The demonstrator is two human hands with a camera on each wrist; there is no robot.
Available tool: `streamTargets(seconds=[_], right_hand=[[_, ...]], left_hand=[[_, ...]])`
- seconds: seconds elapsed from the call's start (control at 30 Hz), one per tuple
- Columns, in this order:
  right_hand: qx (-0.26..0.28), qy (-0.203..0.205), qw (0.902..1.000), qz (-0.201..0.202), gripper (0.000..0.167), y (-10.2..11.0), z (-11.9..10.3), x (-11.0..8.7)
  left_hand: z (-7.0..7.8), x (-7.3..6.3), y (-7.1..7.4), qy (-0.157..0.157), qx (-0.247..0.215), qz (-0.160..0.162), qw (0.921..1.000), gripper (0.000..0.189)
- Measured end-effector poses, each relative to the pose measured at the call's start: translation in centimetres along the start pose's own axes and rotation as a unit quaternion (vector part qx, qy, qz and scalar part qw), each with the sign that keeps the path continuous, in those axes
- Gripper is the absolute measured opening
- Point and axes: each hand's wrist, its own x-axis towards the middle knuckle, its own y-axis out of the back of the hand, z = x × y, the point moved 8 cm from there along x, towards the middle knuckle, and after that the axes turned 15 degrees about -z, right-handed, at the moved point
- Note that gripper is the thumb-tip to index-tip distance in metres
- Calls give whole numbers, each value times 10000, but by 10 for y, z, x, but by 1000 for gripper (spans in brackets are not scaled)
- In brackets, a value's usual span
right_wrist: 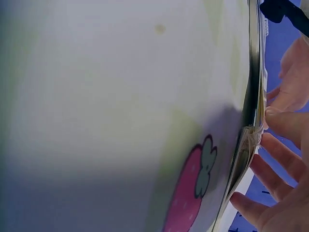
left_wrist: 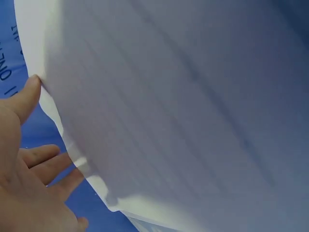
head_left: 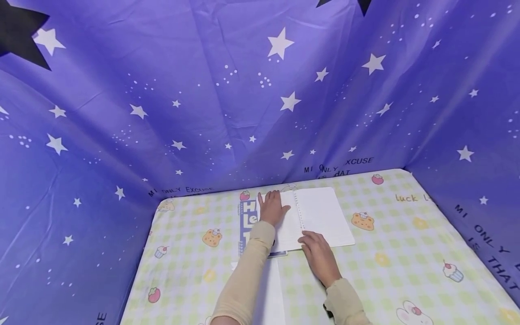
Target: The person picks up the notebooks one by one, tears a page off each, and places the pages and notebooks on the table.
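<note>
Left hand (head_left: 272,209), straight fingers on open notebook (head_left: 324,215), right hand (head_left: 320,256), relaxed fingers touching its edge, blue cover (head_left: 248,231) reading "Le", curtain (head_left: 239,104) "ONLY EXCUSE", tablecloth (head_left: 400,243) "luck"

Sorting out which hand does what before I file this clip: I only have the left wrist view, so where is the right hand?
Observer: In the head view, the right hand is at the near edge of an open notebook, by the near end of its binding.
Operator: Which page is the other one on?
Observer: The left hand rests on the left page.
Operator: Anything showing past that page?
Observer: Yes, a blue cover with large white letters shows along its left side.
</note>
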Motion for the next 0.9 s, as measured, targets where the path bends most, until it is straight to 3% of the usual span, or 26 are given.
streamTargets(seconds=[0.17, 0.3, 0.4, 0.67, 0.9], right_hand=[[-2, -154, 9999, -67, 17, -1, 2, 1], [163, -607, 9975, -316, 40, -4, 12, 1], [248, -881, 9947, -478, 54, -8, 19, 0], [31, -819, 9949, -583, 54, -7, 17, 1], [-31, -607, 9972, -432, 64, -5, 14, 0]], left_hand=[[3, -6, 5, 36, 343, 501, 9981, 63], [-1, -8, 11, 209, 286, 683, 9970, 58], [-8, -9, 16, 445, 91, 671, 9967, 58], [-34, -17, 28, 1232, -549, 763, 9879, 39], [-38, -25, 33, 1031, -1699, 953, 9754, 32]])
